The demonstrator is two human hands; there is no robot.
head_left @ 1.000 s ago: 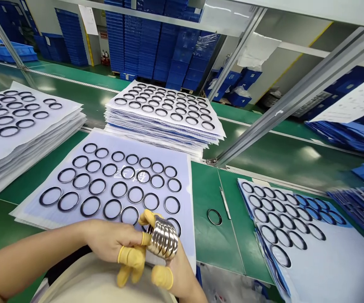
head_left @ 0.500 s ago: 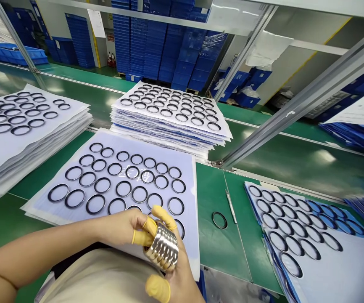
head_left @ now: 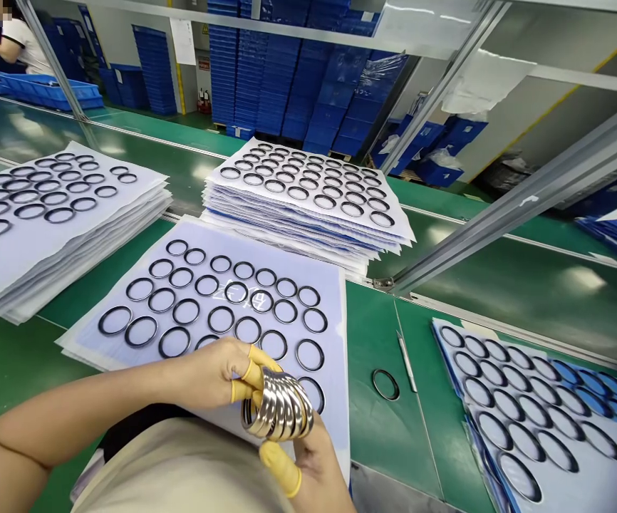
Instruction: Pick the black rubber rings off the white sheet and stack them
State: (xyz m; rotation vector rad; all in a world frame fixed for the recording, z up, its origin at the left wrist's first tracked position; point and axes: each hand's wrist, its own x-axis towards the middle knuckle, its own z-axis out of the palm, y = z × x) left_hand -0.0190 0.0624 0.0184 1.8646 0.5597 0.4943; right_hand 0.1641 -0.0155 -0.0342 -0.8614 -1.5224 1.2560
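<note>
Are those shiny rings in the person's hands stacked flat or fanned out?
Fanned out: the silvery rings lean in an overlapping row, each edge showing, held between the left hand and the right hand.

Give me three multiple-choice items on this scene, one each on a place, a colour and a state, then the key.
1. Where is the loose ring?
A. In a blue crate
B. On the green bench beside a slim metal tool
C. On top of the far stack

2. What colour are the finger cots?
A. Blue
B. White
C. Yellow

3. What state are the shiny metal rings in?
A. Gripped between both hands
B. Lying flat on a sheet
C. Hanging from a hook

1: B, it lies on the bench next to the tool.
2: C, yellow covers the fingertips.
3: A, the left hand and right hand hold them together.
</note>
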